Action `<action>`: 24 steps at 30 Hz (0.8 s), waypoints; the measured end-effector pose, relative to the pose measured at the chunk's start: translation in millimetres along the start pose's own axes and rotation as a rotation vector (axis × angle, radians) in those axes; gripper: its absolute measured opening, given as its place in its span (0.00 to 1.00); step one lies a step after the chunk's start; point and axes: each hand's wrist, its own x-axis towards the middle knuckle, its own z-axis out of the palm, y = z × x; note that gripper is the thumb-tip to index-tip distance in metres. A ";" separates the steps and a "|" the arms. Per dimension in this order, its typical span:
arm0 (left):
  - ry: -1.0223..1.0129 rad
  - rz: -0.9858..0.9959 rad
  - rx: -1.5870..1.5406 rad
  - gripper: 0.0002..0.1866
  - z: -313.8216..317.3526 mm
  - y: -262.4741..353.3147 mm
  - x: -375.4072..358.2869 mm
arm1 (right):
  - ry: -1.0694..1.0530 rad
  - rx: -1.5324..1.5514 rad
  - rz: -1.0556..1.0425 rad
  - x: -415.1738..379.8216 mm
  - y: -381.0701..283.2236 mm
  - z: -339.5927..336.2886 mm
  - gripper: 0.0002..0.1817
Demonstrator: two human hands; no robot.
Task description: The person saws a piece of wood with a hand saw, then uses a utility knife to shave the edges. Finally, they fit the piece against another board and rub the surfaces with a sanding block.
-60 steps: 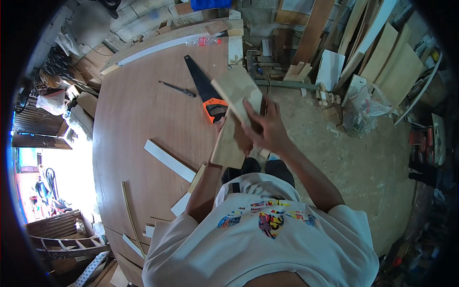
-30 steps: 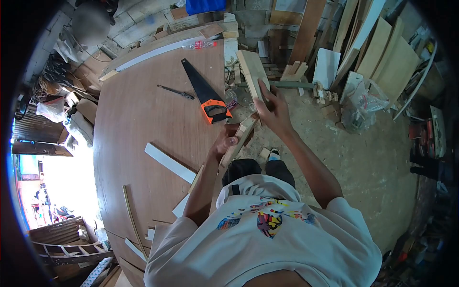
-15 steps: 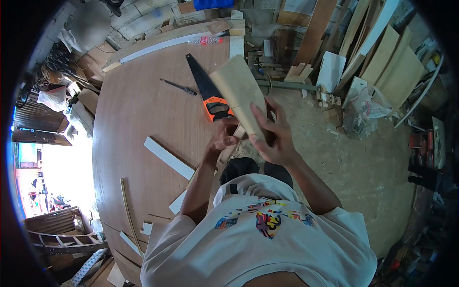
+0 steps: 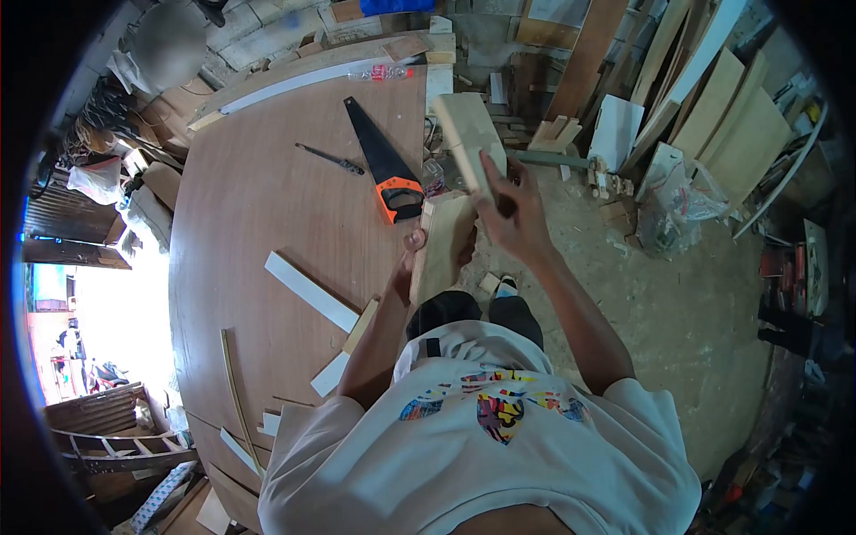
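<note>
My right hand (image 4: pixel 519 214) grips a pale wooden board (image 4: pixel 470 134), raised and tilted beyond the table's right edge. Below it, a second wooden block (image 4: pixel 443 245) is held in my left hand (image 4: pixel 408 259), thumb on its left side and fingertips showing at its right. The two pieces come close together near the right fingertips. On the tabletop beside them lies a handsaw (image 4: pixel 383 152) with a black blade and orange handle. Left of the saw is a thin dark tool (image 4: pixel 330 159), perhaps a screwdriver or drill bit.
White-faced strips (image 4: pixel 312 292) and a thin stick (image 4: pixel 235 392) lie on the brown table (image 4: pixel 241 205). A plastic bottle (image 4: pixel 382 72) rests at its far edge. Boards (image 4: pixel 713 98) lean at the right, behind a plastic bag (image 4: pixel 673 214) of scraps on the floor.
The two wooden pieces, earlier overlapping in my hands, are now apart. The right-hand board has moved up and right; the left-hand block now shows clearly below it.
</note>
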 end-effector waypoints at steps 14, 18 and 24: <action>-0.146 0.009 -0.101 0.49 -14.4 0.1 -9.2 | 0.065 -0.096 -0.017 -9.3 -13.1 2.7 0.28; 0.131 -0.030 -0.038 0.49 -0.1 1.9 -17.4 | 0.035 -0.213 -0.228 -12.4 -11.3 7.7 0.28; 0.104 0.170 0.921 0.48 -12.3 32.0 -10.2 | -0.035 0.172 0.276 0.7 27.2 -20.9 0.26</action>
